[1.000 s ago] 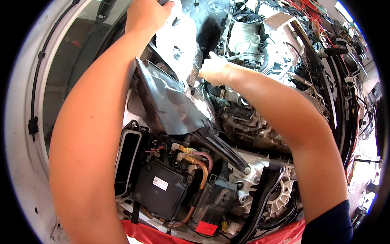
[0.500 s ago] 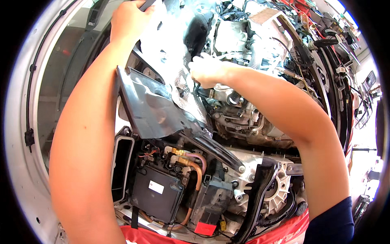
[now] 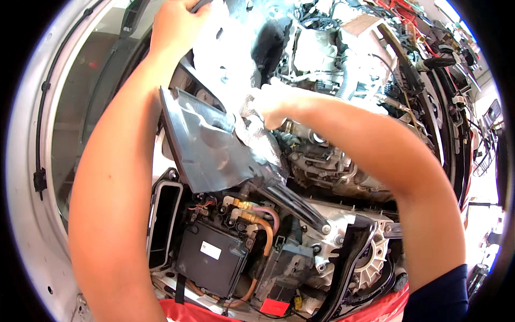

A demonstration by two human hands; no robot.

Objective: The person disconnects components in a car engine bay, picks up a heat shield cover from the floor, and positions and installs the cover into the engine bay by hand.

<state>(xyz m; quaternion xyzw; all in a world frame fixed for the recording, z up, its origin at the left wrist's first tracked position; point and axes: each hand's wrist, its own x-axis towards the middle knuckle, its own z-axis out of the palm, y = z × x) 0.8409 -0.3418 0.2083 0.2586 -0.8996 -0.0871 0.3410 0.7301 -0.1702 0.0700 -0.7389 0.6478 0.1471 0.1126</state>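
A silver foil heat shield, crinkled and partly washed out by glare, runs along the back of the engine bay. Around its right edge my right hand is closed, pulling the foil into folds; bright light blurs the fingers. My left hand is closed at the top of the view, its fingers around a dark strip whose far part is cut off. Beneath my left forearm lies a dark plastic panel, tilted, next to the heat shield. The engine sits to the right of my right hand.
A black brace bolts to a silver metal housing near the middle. Closer stand a black box with a white label, orange-brown pipes and a red cover. The windshield and silver body edge bound the left.
The heat shield bunches and folds more around my right hand. The engine bay and both arms sit slightly farther right and lower in the view; my left hand keeps its hold.
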